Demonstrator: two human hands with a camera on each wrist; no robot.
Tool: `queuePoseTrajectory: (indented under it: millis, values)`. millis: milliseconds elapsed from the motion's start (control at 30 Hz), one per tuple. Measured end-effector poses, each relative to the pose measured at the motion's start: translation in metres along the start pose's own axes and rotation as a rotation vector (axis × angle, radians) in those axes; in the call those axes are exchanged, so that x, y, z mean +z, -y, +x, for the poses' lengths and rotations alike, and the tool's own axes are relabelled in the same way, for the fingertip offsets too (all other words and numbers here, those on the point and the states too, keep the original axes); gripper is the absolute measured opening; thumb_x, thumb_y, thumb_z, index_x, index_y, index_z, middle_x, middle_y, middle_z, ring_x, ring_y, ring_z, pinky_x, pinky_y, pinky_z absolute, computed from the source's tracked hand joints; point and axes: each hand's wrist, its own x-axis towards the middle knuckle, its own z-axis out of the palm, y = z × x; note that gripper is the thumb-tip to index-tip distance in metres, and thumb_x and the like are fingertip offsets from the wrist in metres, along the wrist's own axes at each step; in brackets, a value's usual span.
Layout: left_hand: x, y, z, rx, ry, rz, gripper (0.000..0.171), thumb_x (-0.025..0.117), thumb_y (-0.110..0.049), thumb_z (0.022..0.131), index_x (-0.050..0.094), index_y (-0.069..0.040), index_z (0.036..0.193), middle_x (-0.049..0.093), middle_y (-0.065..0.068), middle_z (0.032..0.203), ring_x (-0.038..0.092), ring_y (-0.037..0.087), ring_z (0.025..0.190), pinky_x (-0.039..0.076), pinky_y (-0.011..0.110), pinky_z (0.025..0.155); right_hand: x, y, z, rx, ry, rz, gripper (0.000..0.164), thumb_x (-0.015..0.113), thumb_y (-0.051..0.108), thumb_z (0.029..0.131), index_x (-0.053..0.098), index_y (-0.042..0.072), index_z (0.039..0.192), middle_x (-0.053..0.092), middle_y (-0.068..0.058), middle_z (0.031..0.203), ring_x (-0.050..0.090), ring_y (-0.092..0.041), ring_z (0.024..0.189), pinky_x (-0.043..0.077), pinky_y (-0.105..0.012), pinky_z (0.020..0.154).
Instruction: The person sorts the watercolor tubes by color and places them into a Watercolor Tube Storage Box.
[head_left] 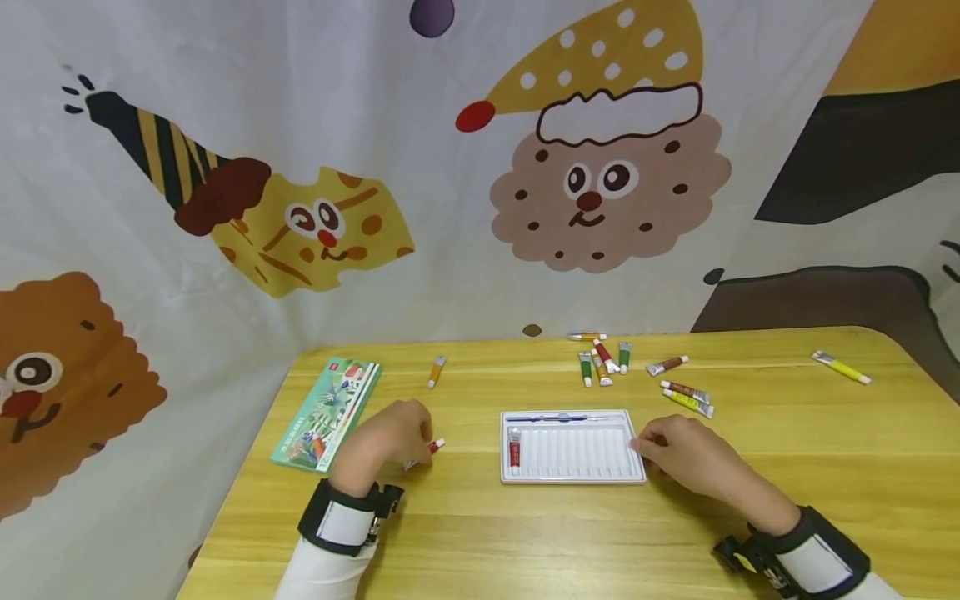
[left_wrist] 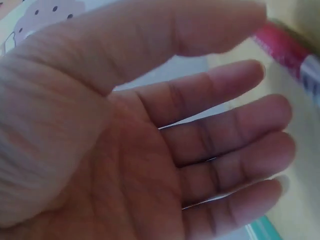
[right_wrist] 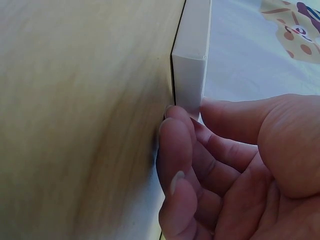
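My left hand (head_left: 393, 429) reaches down over a red paint tube (head_left: 435, 447) lying on the table. The left wrist view shows its fingers (left_wrist: 230, 120) nearly straight and spread from the thumb, whose tip overlaps the red tube (left_wrist: 287, 47). With thumb and fingertips, my right hand (head_left: 690, 454) pinches the right edge of a white plastic tray (head_left: 637, 467). This tray's side wall (right_wrist: 190, 75) shows between thumb and fingers in the right wrist view. A red tube (head_left: 514, 450) lies in the leftmost slot, and a blue brush (head_left: 558, 419) lies along the back compartment.
A green illustrated box (head_left: 326, 415) lies at the left. An orange tube (head_left: 437, 372) is behind my left hand. Several coloured tubes (head_left: 602, 358) cluster at the back, with brown (head_left: 667, 365) and yellow (head_left: 688, 404) ones right of them. Another yellow tube (head_left: 842, 367) lies far right.
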Motion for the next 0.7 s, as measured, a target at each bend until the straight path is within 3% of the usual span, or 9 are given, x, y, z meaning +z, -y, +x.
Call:
queuePoseTrajectory:
  millis: [267,467,567,633,700]
  values:
    - [0.009,-0.001,0.003,0.082,-0.034,0.049,0.023,0.074,0.012,0.074,0.067,-0.011,0.073,0.059,0.002,0.074,0.051,0.019,0.065,0.037,0.03,0.055,0.0,0.0,0.0,-0.005,-0.005,-0.002,0.017,0.067,0.02,0.103,0.072,0.011,0.089,0.057,0.0,0.068,0.054,-0.016,0.06,0.043,-0.03,0.054]
    - [0.013,-0.001,0.008,0.11,-0.047,0.043,0.027,0.068,0.014,0.08,0.07,-0.012,0.08,0.061,0.002,0.083,0.055,0.021,0.076,0.047,0.033,0.067,0.0,0.0,0.0,-0.004,-0.004,-0.002,0.018,0.067,0.02,0.103,0.071,0.011,0.089,0.057,0.0,0.068,0.055,-0.016,0.06,0.044,-0.03,0.053]
    - [0.011,-0.001,0.01,0.08,-0.065,0.02,0.019,0.07,0.008,0.085,0.069,-0.011,0.086,0.061,0.003,0.086,0.056,0.021,0.078,0.048,0.035,0.069,0.0,0.0,0.0,-0.005,-0.002,-0.004,0.017,0.067,0.02,0.103,0.072,0.011,0.089,0.057,0.001,0.068,0.055,-0.016,0.06,0.044,-0.03,0.053]
    - [0.01,-0.001,0.01,0.016,-0.092,0.014,0.011,0.071,-0.001,0.088,0.067,-0.01,0.086,0.06,0.003,0.082,0.056,0.021,0.074,0.046,0.034,0.064,0.0,0.0,0.0,-0.006,-0.003,-0.006,0.017,0.067,0.02,0.103,0.072,0.011,0.089,0.057,0.001,0.068,0.054,-0.016,0.059,0.043,-0.03,0.053]
    - [0.008,-0.001,0.008,-0.06,-0.124,0.028,0.013,0.072,-0.01,0.09,0.063,-0.008,0.08,0.057,0.005,0.075,0.054,0.021,0.066,0.041,0.033,0.058,0.001,0.0,0.0,-0.01,-0.005,-0.009,0.017,0.068,0.02,0.103,0.072,0.011,0.089,0.057,0.001,0.068,0.054,-0.016,0.059,0.043,-0.03,0.053]
